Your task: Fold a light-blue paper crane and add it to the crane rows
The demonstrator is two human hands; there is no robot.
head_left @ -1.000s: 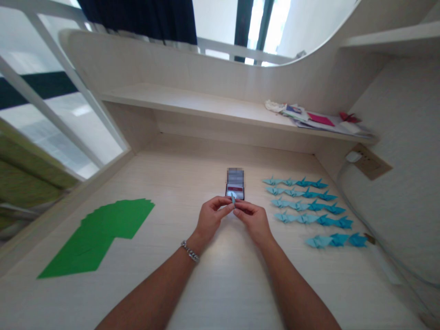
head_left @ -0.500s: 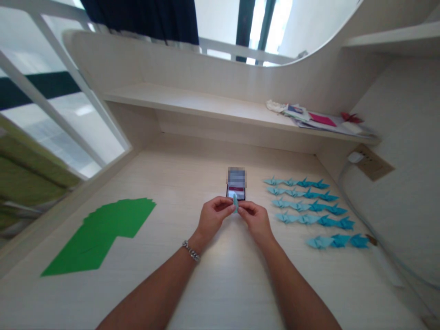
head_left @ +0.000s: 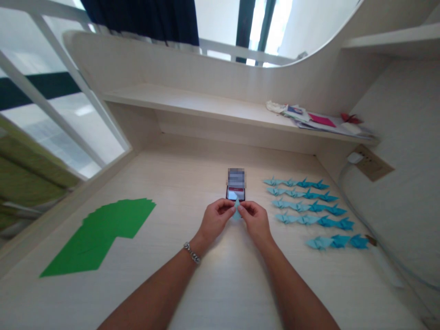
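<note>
My left hand and my right hand meet over the middle of the pale wooden desk. Both pinch a small light-blue folded paper piece between fingertips, its point up. A metal bracelet circles my left wrist. Just beyond my fingers a phone lies on the desk. To the right, several finished blue paper cranes lie in rows, light blue ones to the left, darker ones to the right.
A fanned stack of green paper sheets lies at the left. A shelf runs along the back, with papers and a red object at its right end. A wall socket with a plug and cable sits at the right.
My hands have slid slightly toward me and lower. The blue paper piece has turned from a thin sliver into a small upright triangle between my fingertips.
</note>
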